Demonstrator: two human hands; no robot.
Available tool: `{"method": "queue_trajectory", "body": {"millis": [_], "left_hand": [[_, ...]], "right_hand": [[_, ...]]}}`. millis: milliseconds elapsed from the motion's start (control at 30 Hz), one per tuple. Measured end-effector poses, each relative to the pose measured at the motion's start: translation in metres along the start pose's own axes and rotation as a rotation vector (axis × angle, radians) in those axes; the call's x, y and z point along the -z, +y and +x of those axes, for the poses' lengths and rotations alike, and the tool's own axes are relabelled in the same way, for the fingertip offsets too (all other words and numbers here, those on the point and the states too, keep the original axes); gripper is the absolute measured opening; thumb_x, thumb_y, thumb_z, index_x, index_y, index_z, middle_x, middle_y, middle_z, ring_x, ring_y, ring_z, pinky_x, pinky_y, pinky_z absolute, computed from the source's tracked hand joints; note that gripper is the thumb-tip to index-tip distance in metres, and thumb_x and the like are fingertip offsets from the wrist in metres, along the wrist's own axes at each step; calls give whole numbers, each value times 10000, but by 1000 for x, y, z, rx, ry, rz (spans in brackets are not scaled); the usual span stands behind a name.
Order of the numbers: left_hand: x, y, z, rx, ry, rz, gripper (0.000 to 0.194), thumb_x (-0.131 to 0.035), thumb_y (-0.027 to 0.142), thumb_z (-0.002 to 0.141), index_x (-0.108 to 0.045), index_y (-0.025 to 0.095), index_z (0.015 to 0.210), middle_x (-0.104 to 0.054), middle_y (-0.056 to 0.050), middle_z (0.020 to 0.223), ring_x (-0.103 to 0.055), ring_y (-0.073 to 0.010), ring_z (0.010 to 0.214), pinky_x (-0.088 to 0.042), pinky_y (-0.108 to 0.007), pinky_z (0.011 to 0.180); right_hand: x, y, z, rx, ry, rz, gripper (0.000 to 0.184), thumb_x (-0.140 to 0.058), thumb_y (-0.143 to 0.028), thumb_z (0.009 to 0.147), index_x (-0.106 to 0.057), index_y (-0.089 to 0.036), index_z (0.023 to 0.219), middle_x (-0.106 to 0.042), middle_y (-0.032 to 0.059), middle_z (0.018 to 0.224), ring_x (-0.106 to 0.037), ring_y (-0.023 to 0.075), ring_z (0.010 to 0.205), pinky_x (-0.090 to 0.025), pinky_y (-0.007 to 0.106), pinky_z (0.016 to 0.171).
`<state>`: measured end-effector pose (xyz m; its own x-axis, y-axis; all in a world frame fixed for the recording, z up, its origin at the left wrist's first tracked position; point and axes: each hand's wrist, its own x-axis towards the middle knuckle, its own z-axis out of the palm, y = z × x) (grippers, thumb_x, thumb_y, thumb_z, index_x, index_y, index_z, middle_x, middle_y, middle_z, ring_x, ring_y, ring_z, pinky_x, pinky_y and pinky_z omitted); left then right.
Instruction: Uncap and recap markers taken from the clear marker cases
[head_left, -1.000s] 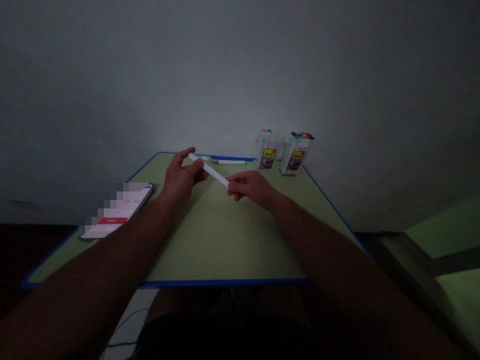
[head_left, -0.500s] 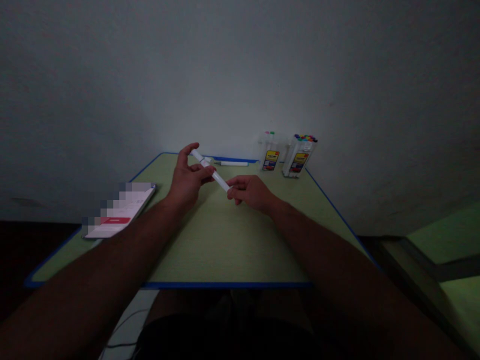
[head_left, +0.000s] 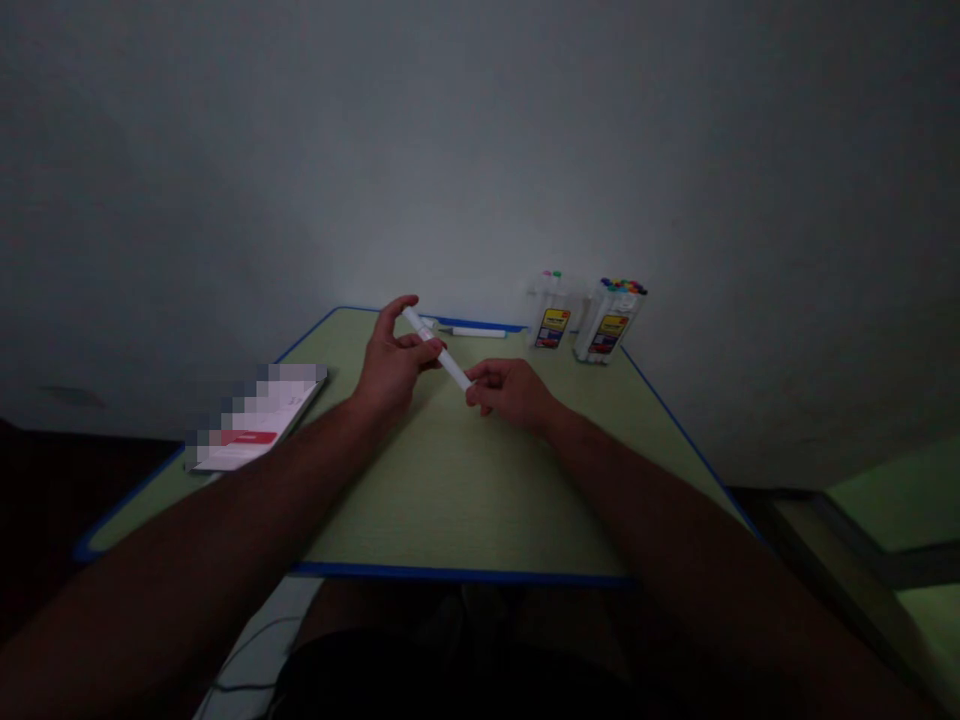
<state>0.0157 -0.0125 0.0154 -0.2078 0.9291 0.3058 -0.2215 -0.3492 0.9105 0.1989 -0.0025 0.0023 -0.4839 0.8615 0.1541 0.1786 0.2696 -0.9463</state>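
A white marker pen [head_left: 442, 355] is held slanting above the green table [head_left: 450, 480], between both hands. My left hand [head_left: 394, 360] pinches its far upper end with thumb and fingers. My right hand [head_left: 510, 392] is closed round its near lower end. Both forearms reach in from the bottom of the view. The pen's tip ends are hidden by my fingers.
Another white marker [head_left: 469, 331] lies at the table's far edge by the wall. Two clear marker boxes [head_left: 551, 310] [head_left: 611, 320] with coloured caps stand at the far right corner. A phone [head_left: 255, 418] with a lit screen lies at the left edge.
The view has shifted a little, so everything sits slightly further right. Both hands keep hold of the pen, and my left fingers have moved a bit along it.
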Motion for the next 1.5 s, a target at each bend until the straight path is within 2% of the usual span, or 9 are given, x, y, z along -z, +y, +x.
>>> {"method": "queue_trajectory", "body": {"millis": [133,233,367,533,767,933,1100,1300,1500], "left_hand": [[-2,1,-3,-45,28,65,815,-724,163,707,-392,298,1440,-723,-13,865,-684,-162,735,-572,-332,711],[-5,6,-6,-110,55,140,705,-701,230,758,-462,261,1420,-741,-67,1008,-691,-162,783,-579,-337,739],[-7,13,-7,-170,108,224,481,-701,279,761,-647,159,1224,-752,-94,975,-693,-179,827,-582,-332,732],[-6,14,-5,-162,95,255,366,-741,300,720,-726,133,1045,-754,-92,923,-686,-172,762,-565,-301,671],[-6,12,-9,-90,-37,289,308,-773,372,685,-751,132,876,-731,-59,778,-637,-145,673,-540,-302,678],[-7,7,-9,-82,-125,336,266,-747,326,698,-729,137,884,-698,-39,716,-617,-139,644,-511,-277,616],[-4,5,-6,-183,-125,434,231,-669,358,779,-674,154,889,-672,-27,736,-574,-127,626,-456,-249,556],[1,7,-7,-381,-75,718,234,-631,356,819,-713,187,957,-655,-3,775,-554,-129,676,-452,-265,658],[6,1,-8,-385,-215,867,298,-598,387,858,-723,241,1085,-699,-47,982,-620,-180,861,-487,-307,790]], "right_hand": [[2,0,0,38,73,-174,232,-649,-194,762,-725,-172,981,-680,-6,693,-549,98,505,-457,244,531],[5,1,-1,100,186,-426,222,-639,-184,791,-737,-189,991,-688,-3,721,-590,120,610,-468,263,632],[11,3,-2,117,277,-656,191,-618,-174,824,-742,-200,966,-717,22,815,-627,149,736,-471,289,746],[14,3,-1,69,338,-728,212,-595,-168,833,-738,-199,986,-729,39,868,-633,168,765,-467,302,764],[13,3,-1,121,331,-695,175,-617,-202,839,-737,-195,966,-730,20,846,-633,150,743,-461,279,744],[9,2,-2,144,322,-665,168,-663,-244,824,-739,-198,966,-741,18,840,-651,148,731,-470,274,722],[9,2,-1,132,381,-617,185,-674,-274,823,-739,-190,973,-754,37,883,-670,151,747,-489,278,728],[10,-1,-1,182,464,-546,188,-624,-304,843,-735,-191,946,-739,29,834,-652,144,707,-500,288,733],[13,0,2,182,534,-344,258,-605,-367,827,-710,-178,967,-718,39,827,-643,150,700,-517,295,677]]}}
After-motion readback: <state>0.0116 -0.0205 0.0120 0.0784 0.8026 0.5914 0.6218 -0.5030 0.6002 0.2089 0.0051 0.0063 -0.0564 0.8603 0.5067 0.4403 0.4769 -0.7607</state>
